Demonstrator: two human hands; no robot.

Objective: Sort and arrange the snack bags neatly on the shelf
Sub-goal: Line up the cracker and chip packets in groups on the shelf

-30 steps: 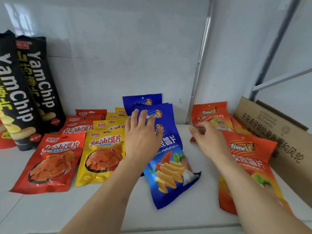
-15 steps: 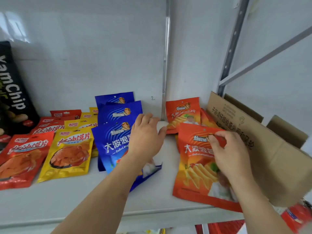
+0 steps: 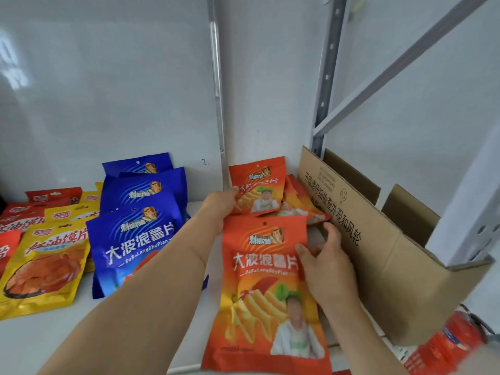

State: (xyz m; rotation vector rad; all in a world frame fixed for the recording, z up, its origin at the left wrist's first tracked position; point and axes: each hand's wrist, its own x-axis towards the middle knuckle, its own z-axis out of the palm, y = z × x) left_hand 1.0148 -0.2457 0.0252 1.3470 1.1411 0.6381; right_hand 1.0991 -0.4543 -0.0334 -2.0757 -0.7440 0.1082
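Observation:
On the white shelf a front orange chip bag lies flat. My right hand grips its right edge, thumb on the bag's face. Behind it more orange bags are stacked against the back wall. My left hand holds the left edge of the rear orange bag with curled fingers. To the left lies a row of blue chip bags, then yellow bags and red bags.
An open cardboard box stands on the shelf right of the orange bags, close to my right hand. A grey metal upright and a diagonal brace rise behind it. A red fire extinguisher shows below at the right.
My left hand left the blue bags and moved right to the rear orange bag. My right hand slid to the front orange bag's right edge. The view has turned right.

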